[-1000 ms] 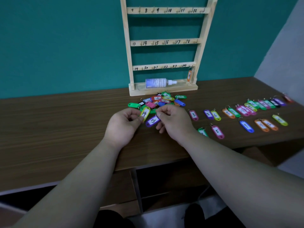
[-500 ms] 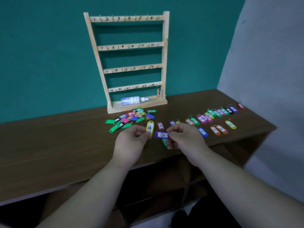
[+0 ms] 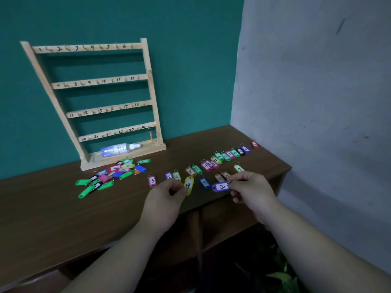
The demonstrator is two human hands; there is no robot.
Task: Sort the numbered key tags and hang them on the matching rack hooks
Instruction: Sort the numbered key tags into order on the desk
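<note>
The left hand [image 3: 167, 194] has its grip closed in a pinch on the lower end of the yellow tag marked 14 [image 3: 188, 185], which stands nearly upright above the desk [image 3: 63, 218]. The right hand [image 3: 251, 188] pinches the right end of the purple tag marked 13 [image 3: 220, 186], which lies level and points toward the yellow one without touching it. Both held tags hover in front of the wooden rack [image 3: 152, 96] and off to its right. The rack stands at the back of the desk against the teal wall, with four rails numbered 1 to 24. One orange tag [image 3: 150, 137] hangs at the hook by 24, at the right end of the bottom rail. The trough in the rack's base holds a clear bottle [image 3: 118, 149] lying on its side. Just in front of the rack's base lies a loose pile of tags [image 3: 110, 175]. To the rack's right, a line of sorted tags [image 3: 211, 164] runs along the desk toward the grey wall.
</note>
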